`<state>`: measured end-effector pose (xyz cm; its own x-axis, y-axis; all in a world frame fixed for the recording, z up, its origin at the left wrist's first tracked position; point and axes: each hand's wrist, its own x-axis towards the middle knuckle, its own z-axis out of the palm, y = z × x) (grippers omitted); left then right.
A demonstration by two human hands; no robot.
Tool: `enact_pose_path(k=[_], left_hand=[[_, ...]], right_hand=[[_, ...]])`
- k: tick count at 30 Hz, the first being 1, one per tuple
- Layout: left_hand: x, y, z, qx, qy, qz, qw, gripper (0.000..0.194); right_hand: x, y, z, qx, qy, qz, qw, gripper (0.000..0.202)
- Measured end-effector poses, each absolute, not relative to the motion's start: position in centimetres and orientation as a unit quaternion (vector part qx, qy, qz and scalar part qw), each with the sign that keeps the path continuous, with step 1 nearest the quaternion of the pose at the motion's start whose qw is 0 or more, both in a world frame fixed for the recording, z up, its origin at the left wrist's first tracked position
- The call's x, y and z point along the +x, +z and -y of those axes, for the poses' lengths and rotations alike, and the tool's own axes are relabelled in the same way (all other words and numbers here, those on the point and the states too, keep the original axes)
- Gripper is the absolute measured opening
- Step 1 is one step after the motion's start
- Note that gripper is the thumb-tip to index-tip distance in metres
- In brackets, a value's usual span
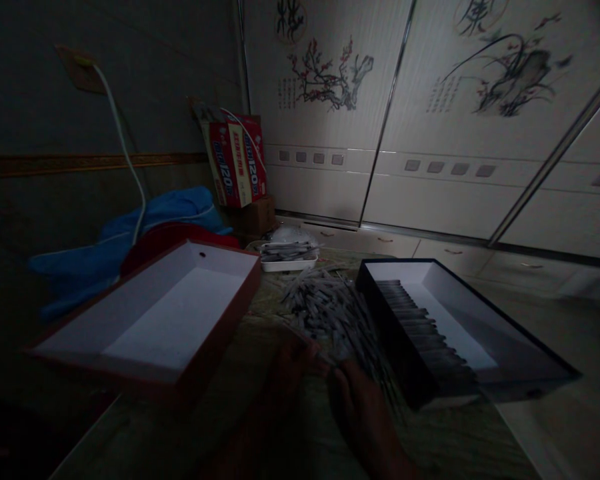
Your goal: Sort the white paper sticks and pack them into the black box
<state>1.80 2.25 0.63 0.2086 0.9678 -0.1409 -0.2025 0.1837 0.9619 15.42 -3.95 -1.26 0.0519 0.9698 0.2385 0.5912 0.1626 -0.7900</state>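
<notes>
Both hands are close together over the table, low in the dim picture. My left hand (pixel 286 365) is closed, its fingertips pinching a thin pale stick-like piece (pixel 325 357) that looks blurred. My right hand (pixel 357 397) is curled closed at the other end of this piece. Just beyond the hands lies a loose pile of slim grey pen-like pieces (pixel 320 308). To the right, a dark-rimmed box (pixel 397 350) with a white inside holds a row of dark slim sticks (pixel 423 330) laid side by side. The exact kind of these pieces is unclear.
A red box (pixel 215 350) with white inner walls stands at left on the table (pixel 445 437). A white tray (pixel 290 265) with more slim pieces and clear plastic sits at the back. Behind are a red carton (pixel 237 163), blue cloth (pixel 165 208) and a white cable (pixel 125 147).
</notes>
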Motion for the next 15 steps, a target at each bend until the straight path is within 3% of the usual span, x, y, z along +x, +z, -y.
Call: enact_pose_path(k=[3, 7, 13, 15], left_hand=[[1.7, 0.5, -2.2, 0.451, 0.454, -0.416, 0.646, 0.031], [1.6, 0.6, -2.0, 0.454, 0.452, -0.385, 0.664, 0.027], [1.5, 1.1, -1.7, 0.467, 0.448, -0.375, 0.664, 0.025], [1.5, 1.0, -1.8, 0.469, 0.453, -0.384, 0.654, 0.025]], right_hand=[[15.5, -1.6, 3.9, -0.594, 0.261, 0.628, 0.43, 0.03], [15.3, -1.8, 3.9, -0.559, 0.385, 0.538, 0.5, 0.042], [15.1, -2.5, 3.4, -0.448, 0.636, 0.361, 0.514, 0.047], [15.2, -2.4, 3.4, -0.452, 0.65, 0.356, 0.496, 0.047]])
